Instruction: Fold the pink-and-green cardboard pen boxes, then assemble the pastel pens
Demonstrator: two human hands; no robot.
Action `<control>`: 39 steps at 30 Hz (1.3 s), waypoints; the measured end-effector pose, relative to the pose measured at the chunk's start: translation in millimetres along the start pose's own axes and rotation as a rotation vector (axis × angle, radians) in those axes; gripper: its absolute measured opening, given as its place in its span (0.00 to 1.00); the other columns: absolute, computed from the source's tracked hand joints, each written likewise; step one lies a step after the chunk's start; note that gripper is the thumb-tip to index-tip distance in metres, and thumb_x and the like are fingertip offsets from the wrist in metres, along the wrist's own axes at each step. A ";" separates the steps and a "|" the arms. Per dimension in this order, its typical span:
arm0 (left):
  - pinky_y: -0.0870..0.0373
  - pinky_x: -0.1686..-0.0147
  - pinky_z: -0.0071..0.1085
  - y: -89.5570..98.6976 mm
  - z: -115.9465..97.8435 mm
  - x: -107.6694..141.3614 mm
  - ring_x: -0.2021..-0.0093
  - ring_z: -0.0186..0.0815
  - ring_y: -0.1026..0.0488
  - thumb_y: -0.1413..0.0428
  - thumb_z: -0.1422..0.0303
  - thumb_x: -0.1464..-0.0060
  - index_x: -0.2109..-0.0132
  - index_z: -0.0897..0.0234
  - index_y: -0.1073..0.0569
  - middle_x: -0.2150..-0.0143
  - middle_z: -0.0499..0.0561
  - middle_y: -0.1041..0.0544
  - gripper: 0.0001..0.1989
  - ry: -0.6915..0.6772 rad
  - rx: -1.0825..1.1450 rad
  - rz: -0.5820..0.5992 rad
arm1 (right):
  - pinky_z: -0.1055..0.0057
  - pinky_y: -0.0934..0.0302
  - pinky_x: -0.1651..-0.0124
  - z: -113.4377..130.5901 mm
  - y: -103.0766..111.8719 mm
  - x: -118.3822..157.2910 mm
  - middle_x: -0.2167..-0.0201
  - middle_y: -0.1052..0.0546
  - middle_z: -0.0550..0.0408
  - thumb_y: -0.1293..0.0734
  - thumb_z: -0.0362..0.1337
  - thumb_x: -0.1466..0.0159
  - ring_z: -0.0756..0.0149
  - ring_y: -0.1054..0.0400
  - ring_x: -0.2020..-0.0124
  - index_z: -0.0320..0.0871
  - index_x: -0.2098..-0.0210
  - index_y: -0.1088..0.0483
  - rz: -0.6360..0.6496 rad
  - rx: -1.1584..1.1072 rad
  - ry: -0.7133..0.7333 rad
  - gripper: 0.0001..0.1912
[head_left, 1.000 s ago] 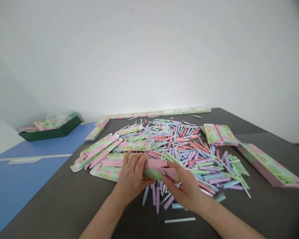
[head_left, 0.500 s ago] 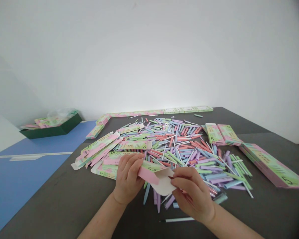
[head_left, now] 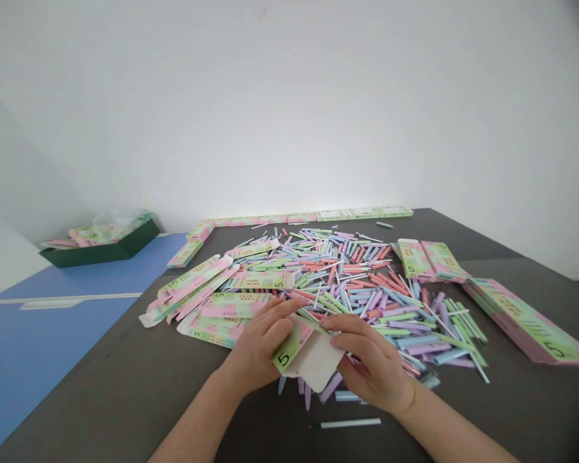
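Pink and green card makes up the carton [head_left: 289, 350], which is held up above the near edge of the pens [head_left: 338, 276]. Its open end faces the right hand [head_left: 379, 363], with a pale flap [head_left: 321, 363] spread out below the opening. The left hand [head_left: 251, 357] grips the body, fingers over the upper side; where its thumb presses cannot be told. The right hand's thumb and fingers are drawn together at the flap's upper edge, in what looks like a light pinch, though the exact contact is partly hidden.

The step in hand seems to be work on the carton's open end. A move on that end would call for a steady left grip and a gentle right one, since thin card can crease. How much the carton holds, if anything, cannot be seen.

The pens lie loose in a broad heap on the dark desk [head_left: 125, 386], lilac, blue, green and coral, with thin white sticks among them. One white stick [head_left: 350, 423] lies apart, on the near side of the pens. Left of the pens, flat cartons [head_left: 193, 289] overlap in a fan. Behind the pens runs a row of boxes [head_left: 302, 218]; right of them are two boxes [head_left: 431, 260] side by side, with a long stack [head_left: 531, 318] nearer the wearer. Far left of the pens, a green tray [head_left: 101, 254] on a blue surface [head_left: 38, 334] holds printed card [head_left: 91, 236] and crumpled clear plastic [head_left: 120, 225].
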State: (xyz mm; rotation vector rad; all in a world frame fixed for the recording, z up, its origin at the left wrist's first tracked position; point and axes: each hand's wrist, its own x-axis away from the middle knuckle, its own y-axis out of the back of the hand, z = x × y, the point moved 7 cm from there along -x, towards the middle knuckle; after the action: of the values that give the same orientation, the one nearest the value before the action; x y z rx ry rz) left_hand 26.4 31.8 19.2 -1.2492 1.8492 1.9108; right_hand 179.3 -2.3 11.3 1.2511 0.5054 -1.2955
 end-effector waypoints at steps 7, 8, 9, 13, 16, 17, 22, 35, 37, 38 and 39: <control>0.42 0.40 0.53 -14.3 5.9 5.3 0.50 0.40 0.27 0.46 0.77 0.48 0.58 0.60 0.41 0.53 0.56 0.24 0.13 0.084 0.040 0.106 | 0.63 0.32 0.61 -4.1 -3.2 -3.7 0.60 0.30 0.47 0.38 0.20 0.43 0.60 0.32 0.58 0.44 0.55 0.35 -0.064 -0.004 -0.051 0.20; 0.42 0.40 0.53 -14.0 5.3 5.1 0.50 0.41 0.28 0.47 0.77 0.48 0.56 0.60 0.40 0.52 0.57 0.24 0.14 0.078 0.023 0.093 | 0.63 0.33 0.61 -4.3 -3.3 -4.3 0.61 0.31 0.47 0.38 0.19 0.43 0.60 0.33 0.58 0.44 0.55 0.35 -0.068 -0.012 -0.056 0.20; 0.42 0.40 0.53 -13.4 4.2 4.6 0.51 0.41 0.28 0.47 0.77 0.48 0.52 0.61 0.40 0.53 0.57 0.25 0.17 0.068 -0.003 0.078 | 0.62 0.33 0.60 -4.0 -3.6 -4.9 0.60 0.30 0.47 0.38 0.19 0.44 0.60 0.33 0.58 0.44 0.55 0.35 -0.065 -0.021 -0.053 0.21; 0.41 0.41 0.53 -11.2 -1.0 1.0 0.51 0.43 0.30 0.49 0.78 0.46 0.42 0.64 0.42 0.53 0.58 0.27 0.24 0.028 -0.149 0.047 | 0.56 0.35 0.53 -0.6 -7.1 -7.0 0.56 0.30 0.45 0.37 0.18 0.47 0.57 0.34 0.54 0.44 0.53 0.36 0.006 -0.024 0.011 0.25; 0.36 0.46 0.50 -11.6 0.2 -0.6 0.52 0.46 0.32 0.47 0.74 0.46 0.42 0.65 0.42 0.53 0.59 0.29 0.24 0.049 -0.206 0.070 | 0.52 0.37 0.48 0.0 -8.7 -8.2 0.53 0.30 0.43 0.37 0.20 0.49 0.54 0.35 0.51 0.43 0.49 0.39 0.071 -0.014 0.039 0.29; 0.35 0.48 0.49 -11.8 1.1 -0.8 0.52 0.47 0.32 0.46 0.71 0.46 0.42 0.65 0.41 0.53 0.60 0.29 0.25 0.057 -0.210 0.079 | 0.51 0.37 0.47 -0.7 -8.8 -8.6 0.52 0.30 0.43 0.37 0.21 0.49 0.53 0.35 0.50 0.42 0.47 0.40 0.093 -0.017 0.034 0.30; 0.33 0.52 0.48 -12.9 5.2 -0.6 0.53 0.49 0.32 0.42 0.62 0.48 0.45 0.66 0.40 0.53 0.61 0.30 0.27 0.081 -0.224 0.121 | 0.46 0.41 0.42 -3.4 -9.8 -9.0 0.48 0.33 0.41 0.37 0.25 0.47 0.51 0.39 0.45 0.40 0.39 0.47 0.213 -0.034 0.019 0.37; 0.37 0.51 0.47 -17.7 12.4 0.0 0.52 0.49 0.33 0.39 0.54 0.52 0.45 0.66 0.40 0.52 0.61 0.29 0.33 0.130 -0.227 0.149 | 0.53 0.43 0.37 -17.1 -16.2 -6.7 0.44 0.37 0.39 0.32 0.32 0.41 0.53 0.44 0.38 0.41 0.43 0.43 0.278 0.008 -0.077 0.29; 0.37 0.51 0.47 -18.5 12.4 0.1 0.52 0.49 0.33 0.40 0.54 0.50 0.45 0.66 0.40 0.52 0.60 0.29 0.31 0.137 -0.235 0.165 | 0.54 0.43 0.37 -18.2 -17.5 -6.3 0.43 0.38 0.39 0.33 0.30 0.42 0.53 0.44 0.37 0.41 0.43 0.43 0.289 -0.005 -0.097 0.28; 0.38 0.51 0.47 -19.2 11.8 0.1 0.51 0.49 0.34 0.40 0.54 0.49 0.45 0.66 0.39 0.51 0.60 0.29 0.31 0.139 -0.242 0.176 | 0.54 0.43 0.37 -18.7 -18.3 -6.0 0.43 0.38 0.39 0.33 0.29 0.42 0.53 0.45 0.37 0.41 0.44 0.43 0.294 -0.007 -0.107 0.28; 0.38 0.51 0.47 -20.3 10.9 0.1 0.51 0.50 0.34 0.41 0.55 0.48 0.45 0.66 0.39 0.51 0.60 0.29 0.30 0.139 -0.249 0.188 | 0.54 0.42 0.37 -19.0 -18.9 -5.7 0.43 0.38 0.39 0.34 0.28 0.42 0.53 0.45 0.37 0.41 0.44 0.43 0.296 -0.008 -0.115 0.28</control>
State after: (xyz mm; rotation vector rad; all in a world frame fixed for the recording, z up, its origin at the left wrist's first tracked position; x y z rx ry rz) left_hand 35.2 45.4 2.9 -1.3544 1.9006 2.2668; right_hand 167.2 20.7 2.4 1.1873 0.2327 -1.1054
